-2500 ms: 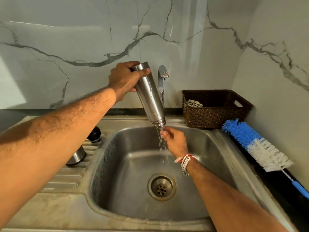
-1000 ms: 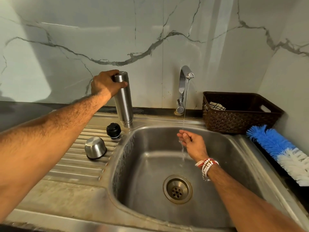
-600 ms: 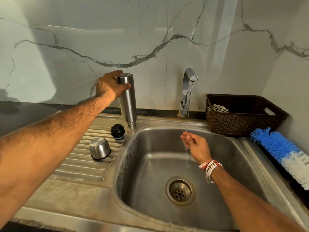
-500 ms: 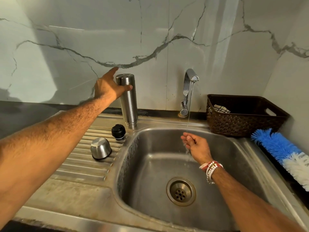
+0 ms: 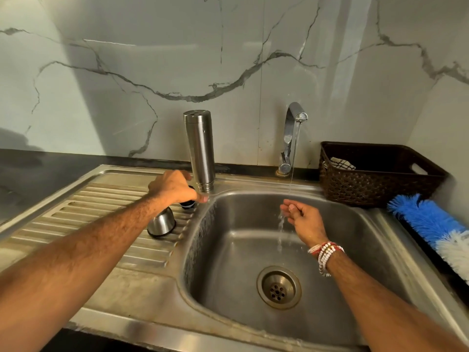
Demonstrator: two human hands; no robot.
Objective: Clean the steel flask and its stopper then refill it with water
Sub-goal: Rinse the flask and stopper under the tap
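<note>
My flask (image 5: 200, 151) stands mouth-down on the drainboard (image 5: 101, 199), so I judge it rinsed. My left hand (image 5: 175, 188) curls round the stopper (image 5: 187, 205), still to be washed. My right hand (image 5: 303, 217), loosely cupped and empty, is under the tap (image 5: 295, 115) stream. Refilling remains.

No readable text, label, brand or number anywhere; none on steel flask (image 5: 200, 148).

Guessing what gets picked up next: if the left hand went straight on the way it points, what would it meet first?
Probably the black stopper, just under the fingers of the left hand on the drainboard; the upturned flask stands right beyond, though depth is unclear.
</note>
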